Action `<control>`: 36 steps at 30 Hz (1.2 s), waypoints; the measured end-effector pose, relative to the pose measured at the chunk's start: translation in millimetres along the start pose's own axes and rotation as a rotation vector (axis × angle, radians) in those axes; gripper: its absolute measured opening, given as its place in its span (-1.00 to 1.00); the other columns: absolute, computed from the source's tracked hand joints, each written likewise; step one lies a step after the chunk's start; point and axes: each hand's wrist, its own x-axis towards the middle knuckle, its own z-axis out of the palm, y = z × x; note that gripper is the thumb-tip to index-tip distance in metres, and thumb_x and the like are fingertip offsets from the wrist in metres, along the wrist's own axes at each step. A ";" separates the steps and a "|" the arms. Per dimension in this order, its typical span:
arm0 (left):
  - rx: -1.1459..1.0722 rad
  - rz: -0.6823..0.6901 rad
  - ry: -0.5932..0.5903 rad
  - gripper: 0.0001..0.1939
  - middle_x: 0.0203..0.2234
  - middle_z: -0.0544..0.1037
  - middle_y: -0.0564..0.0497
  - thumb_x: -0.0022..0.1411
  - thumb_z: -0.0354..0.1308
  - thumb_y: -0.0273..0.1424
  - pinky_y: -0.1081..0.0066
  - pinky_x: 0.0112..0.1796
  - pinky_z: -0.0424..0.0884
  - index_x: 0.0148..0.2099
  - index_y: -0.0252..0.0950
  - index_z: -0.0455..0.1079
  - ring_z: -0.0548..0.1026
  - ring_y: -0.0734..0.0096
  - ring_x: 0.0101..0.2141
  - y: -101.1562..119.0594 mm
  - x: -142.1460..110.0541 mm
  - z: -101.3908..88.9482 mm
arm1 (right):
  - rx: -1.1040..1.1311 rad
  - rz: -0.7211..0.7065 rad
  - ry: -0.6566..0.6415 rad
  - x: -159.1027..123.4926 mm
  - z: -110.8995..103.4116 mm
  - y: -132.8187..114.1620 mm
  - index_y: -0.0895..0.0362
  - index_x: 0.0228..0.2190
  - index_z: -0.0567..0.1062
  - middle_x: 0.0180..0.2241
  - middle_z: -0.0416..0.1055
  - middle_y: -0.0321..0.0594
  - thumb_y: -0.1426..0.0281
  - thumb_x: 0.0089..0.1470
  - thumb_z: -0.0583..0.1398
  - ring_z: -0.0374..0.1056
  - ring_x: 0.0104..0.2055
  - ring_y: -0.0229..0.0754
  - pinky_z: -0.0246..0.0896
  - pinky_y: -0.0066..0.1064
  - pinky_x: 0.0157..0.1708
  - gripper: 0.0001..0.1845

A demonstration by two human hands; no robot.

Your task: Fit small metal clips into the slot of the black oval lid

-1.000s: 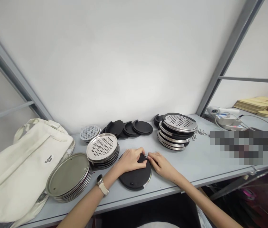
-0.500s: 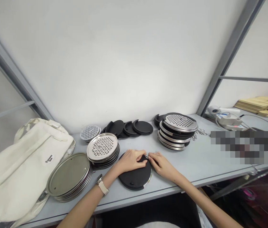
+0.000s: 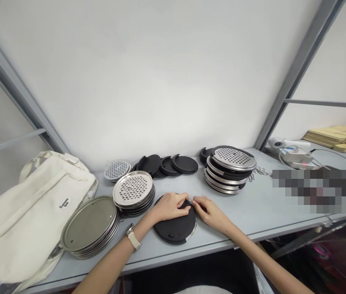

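Watching live, my hands barely shift from a moment ago: the left hand [image 3: 169, 206] clasps a round black steel-rimmed disc [image 3: 175, 225] on the pale grey counter [image 3: 246, 216], the right hand [image 3: 210, 213] pinching a small metal clip [image 3: 190, 201] at its edge.

The only lettering in view is on a small white label [image 3: 64, 203] stitched to the front of the cream tote bag [image 3: 28, 208], at the left of the bench. It shows dark print in what look like two or three short lines, but the letters are too small and soft to read, so no word or brand can be made out. At the right, a pixelated patch [image 3: 310, 191] hides whatever lies there.
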 end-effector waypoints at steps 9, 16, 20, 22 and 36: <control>0.048 0.039 0.032 -0.81 -0.61 0.27 0.19 0.21 -0.01 -0.48 0.52 -0.45 0.14 -0.15 -0.21 0.36 0.29 0.55 -0.56 0.2 0.3 -3.6 | 0.216 0.157 0.114 1.2 -1.4 10.5 0.08 -0.58 0.09 -0.62 0.04 -0.41 0.21 0.24 -0.09 0.09 -0.53 -0.27 0.02 -0.45 -0.50 -0.62; 0.230 -0.077 0.151 -0.81 -0.58 0.37 0.13 0.19 0.05 -0.32 0.46 -0.48 0.14 -0.14 -0.24 0.24 0.38 0.40 -0.54 5.6 -2.2 0.1 | 0.197 0.141 0.097 1.9 0.8 9.5 0.08 -0.56 0.11 -0.61 0.06 -0.41 0.23 0.25 -0.09 0.10 -0.51 -0.28 0.03 -0.46 -0.48 -0.64; 0.314 -0.117 0.172 -0.81 -0.51 0.46 0.06 0.18 0.06 -0.26 0.42 -0.46 0.18 -0.21 -0.24 0.22 0.44 0.33 -0.50 5.7 -1.7 3.6 | 0.161 0.124 0.091 1.4 -0.8 6.1 0.09 -0.57 0.12 -0.61 0.09 -0.40 0.24 0.25 -0.08 0.13 -0.52 -0.27 0.05 -0.46 -0.48 -0.63; 0.316 -0.103 0.150 -0.82 -0.49 0.48 0.05 0.19 0.05 -0.26 0.42 -0.45 0.20 -0.22 -0.25 0.22 0.45 0.32 -0.48 4.7 -1.7 3.6 | 0.140 0.121 0.083 1.1 -2.0 3.7 0.09 -0.58 0.12 -0.62 0.11 -0.40 0.25 0.25 -0.09 0.13 -0.53 -0.26 0.05 -0.45 -0.49 -0.63; 0.236 0.072 0.067 -0.85 -0.46 0.47 0.07 0.18 0.06 -0.31 0.44 -0.38 0.28 -0.20 -0.23 0.24 0.47 0.35 -0.43 5.3 -4.9 7.0 | 0.000 -0.032 -0.010 -1.8 -0.4 0.3 0.10 -0.52 0.26 -0.56 0.27 -0.33 0.32 0.29 -0.10 0.23 -0.45 -0.21 0.13 -0.37 -0.31 -0.64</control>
